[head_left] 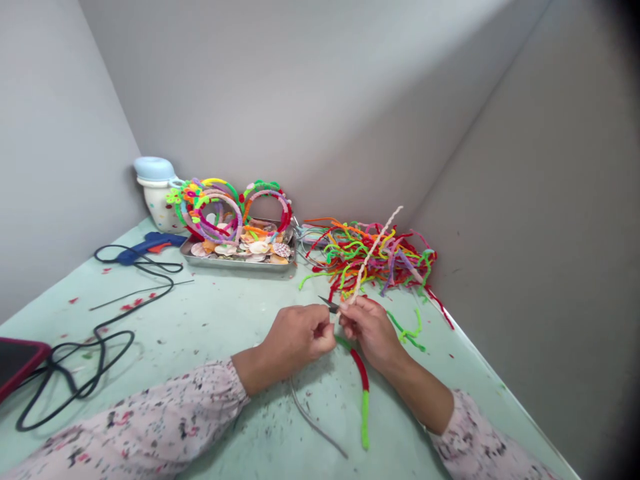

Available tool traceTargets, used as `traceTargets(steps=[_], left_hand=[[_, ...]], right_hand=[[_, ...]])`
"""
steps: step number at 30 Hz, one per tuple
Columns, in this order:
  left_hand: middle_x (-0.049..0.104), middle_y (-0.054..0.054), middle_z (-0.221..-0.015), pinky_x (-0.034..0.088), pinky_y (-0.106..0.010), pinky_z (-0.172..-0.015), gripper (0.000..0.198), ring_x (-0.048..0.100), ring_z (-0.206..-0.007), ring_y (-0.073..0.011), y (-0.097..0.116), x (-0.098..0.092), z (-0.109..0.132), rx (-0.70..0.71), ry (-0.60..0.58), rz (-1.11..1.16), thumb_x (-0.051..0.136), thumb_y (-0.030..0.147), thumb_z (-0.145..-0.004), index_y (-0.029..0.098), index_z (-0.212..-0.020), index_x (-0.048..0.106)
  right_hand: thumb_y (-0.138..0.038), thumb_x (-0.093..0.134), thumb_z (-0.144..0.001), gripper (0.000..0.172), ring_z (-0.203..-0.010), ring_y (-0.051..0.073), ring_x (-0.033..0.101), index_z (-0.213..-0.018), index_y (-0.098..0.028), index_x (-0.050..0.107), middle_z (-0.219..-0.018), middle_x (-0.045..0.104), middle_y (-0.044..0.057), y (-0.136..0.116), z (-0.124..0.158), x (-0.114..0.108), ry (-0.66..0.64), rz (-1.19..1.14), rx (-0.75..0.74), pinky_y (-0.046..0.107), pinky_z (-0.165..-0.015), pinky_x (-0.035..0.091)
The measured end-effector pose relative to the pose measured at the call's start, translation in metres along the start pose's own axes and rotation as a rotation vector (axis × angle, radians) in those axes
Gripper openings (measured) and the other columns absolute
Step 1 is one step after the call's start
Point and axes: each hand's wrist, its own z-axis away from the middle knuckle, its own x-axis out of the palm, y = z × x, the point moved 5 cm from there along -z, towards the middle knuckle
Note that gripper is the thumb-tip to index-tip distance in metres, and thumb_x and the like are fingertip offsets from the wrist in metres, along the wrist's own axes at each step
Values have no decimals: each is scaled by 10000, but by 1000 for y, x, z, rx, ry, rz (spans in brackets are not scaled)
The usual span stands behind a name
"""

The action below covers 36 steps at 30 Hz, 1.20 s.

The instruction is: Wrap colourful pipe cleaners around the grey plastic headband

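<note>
My left hand (303,337) is closed at the middle of the table, thumb and fingers pressed together. From beneath it runs a bare grey wire (315,420). A curved length wrapped in green, red and lime pipe cleaner (361,373) comes out between my hands and lies towards me; its join with the wire is hidden. My right hand (370,330), close beside the left, pinches a pale pink twisted pipe cleaner (373,253) that sticks up and to the right. A dark pointed blade (329,305), like scissors, pokes out leftward from the right hand's fingers.
A heap of colourful pipe cleaners (400,263) lies at the back right, loose green pieces (410,333) nearer. Wrapped headbands (220,213) rest on a metal tray (240,264) of shells. Further left are a cup (163,203), a blue glue gun (150,247), its black cord (100,347) and a phone (20,363).
</note>
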Motion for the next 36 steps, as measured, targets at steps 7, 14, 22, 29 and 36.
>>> traceTargets(steps=[7, 14, 22, 29, 36], left_hand=[[466, 31, -590, 319, -197, -507, 310, 407, -513, -91, -12, 1, -1, -214, -14, 526, 332, 374, -895, 165, -747, 506], [443, 37, -560, 298, -196, -487, 325, 393, -491, -85, -17, 10, -2, -256, -103, 540, 372, 381, -879, 159, -669, 482], [331, 54, -517, 216, -217, -509, 283, 312, -513, -85, 1, 3, -5, -126, -56, 211, 433, 295, -822, 169, -577, 366], [341, 54, -532, 242, -207, -513, 275, 319, -525, -86, -5, 7, -3, -187, -37, 298, 416, 287, -813, 173, -574, 345], [360, 54, -555, 263, -203, -530, 236, 329, -546, -86, -10, 9, -2, -185, -39, 395, 407, 250, -812, 171, -592, 376]], right_hand=[[-399, 561, -813, 250, -481, 94, 453, -709, -171, 567, -565, 542, -26, -1, 0, -1, -12, 102, -94, 226, -494, 333], [-406, 572, -801, 238, -506, 106, 461, -730, -180, 562, -572, 534, -32, -4, 1, 2, -19, 180, -120, 235, -522, 354], [-352, 593, -790, 242, -460, 86, 401, -641, -177, 520, -540, 489, -43, 0, 2, -2, 42, 26, -120, 223, -465, 306], [-374, 620, -765, 237, -436, 65, 411, -680, -165, 546, -576, 522, -31, 5, -1, 4, -40, -126, 33, 199, -417, 276], [-391, 576, -799, 233, -505, 79, 489, -827, -163, 612, -693, 584, 7, 3, 1, 7, -159, -68, 2, 192, -440, 322]])
